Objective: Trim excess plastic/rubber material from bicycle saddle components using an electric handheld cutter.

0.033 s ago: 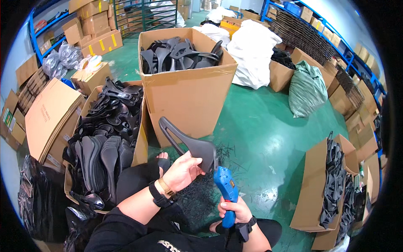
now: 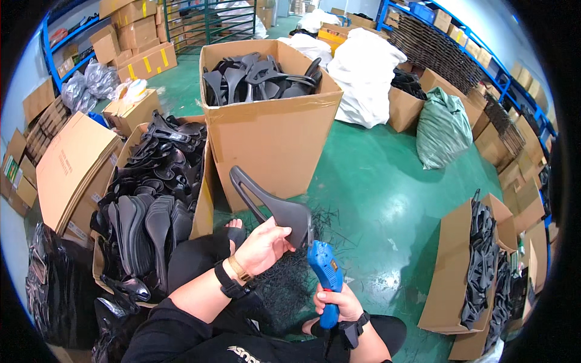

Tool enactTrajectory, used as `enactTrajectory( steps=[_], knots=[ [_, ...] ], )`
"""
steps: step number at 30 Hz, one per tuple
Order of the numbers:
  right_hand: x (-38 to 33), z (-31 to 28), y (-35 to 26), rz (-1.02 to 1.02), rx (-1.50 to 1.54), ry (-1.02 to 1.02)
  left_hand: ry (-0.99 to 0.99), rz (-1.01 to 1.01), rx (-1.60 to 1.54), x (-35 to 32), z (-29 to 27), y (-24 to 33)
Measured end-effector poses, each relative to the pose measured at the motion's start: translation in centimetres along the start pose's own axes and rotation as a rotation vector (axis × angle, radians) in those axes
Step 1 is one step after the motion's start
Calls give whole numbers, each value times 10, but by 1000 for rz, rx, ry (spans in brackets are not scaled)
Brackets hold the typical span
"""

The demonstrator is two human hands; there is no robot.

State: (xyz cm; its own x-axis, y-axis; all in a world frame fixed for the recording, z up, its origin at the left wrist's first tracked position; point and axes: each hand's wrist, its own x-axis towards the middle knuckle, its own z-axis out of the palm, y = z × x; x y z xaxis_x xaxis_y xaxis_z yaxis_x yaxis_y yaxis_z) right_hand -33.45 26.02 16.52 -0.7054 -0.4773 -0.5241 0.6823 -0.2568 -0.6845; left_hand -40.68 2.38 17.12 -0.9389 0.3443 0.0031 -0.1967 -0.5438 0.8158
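From my end of the feed, I have the left hand (image 2: 263, 248) pinching one black saddle (image 2: 289, 219) at its wide end, thumb on top, with the long split part pointing up and away. The right hand (image 2: 340, 302) is wrapped around the handle of a blue power tool (image 2: 325, 266). Its tip sits at the saddle's edge, just right of the left fingers; I can't tell whether it is touching.

I judge this saddle to be mid-work, since both hands are engaged on it. I can't see its edge well enough to say how much is done. Dark scraps (image 2: 281, 296) lie thick on the floor below and between the hands, which suggests a good deal of work done here.

Many more black saddles (image 2: 158, 224) fill the low box (image 2: 204, 209) left of the left hand, and similar parts (image 2: 260, 78) fill the tall box (image 2: 272, 145) beyond it. I can't tell which of these are finished and which are left.
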Motion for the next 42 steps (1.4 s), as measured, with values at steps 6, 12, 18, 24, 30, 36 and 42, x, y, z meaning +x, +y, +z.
enactTrajectory(
  steps=[6, 12, 18, 24, 30, 36, 42],
  knots=[
    [2, -2, 3, 40, 2, -48, 68, 116, 161, 5, 0, -7],
    [4, -14, 8, 53, 46, -63, 84, 73, 166, 5, -10, -16],
    [3, -15, 1, -54, 71, -12, 55, 130, 256, 9, -28, -27],
    [-4, -10, 1, -6, -31, 28, 61, 104, 280, 9, -25, -17],
    [-3, -2, 0, 79, -55, 41, 182, 341, 802, 8, -27, -5],
    [-5, -1, 1, 81, -47, 32, 100, 254, 844, 4, -13, 11],
    [0, -7, 4, 115, -25, -68, -52, 105, 813, 8, -32, -8]
  ],
)
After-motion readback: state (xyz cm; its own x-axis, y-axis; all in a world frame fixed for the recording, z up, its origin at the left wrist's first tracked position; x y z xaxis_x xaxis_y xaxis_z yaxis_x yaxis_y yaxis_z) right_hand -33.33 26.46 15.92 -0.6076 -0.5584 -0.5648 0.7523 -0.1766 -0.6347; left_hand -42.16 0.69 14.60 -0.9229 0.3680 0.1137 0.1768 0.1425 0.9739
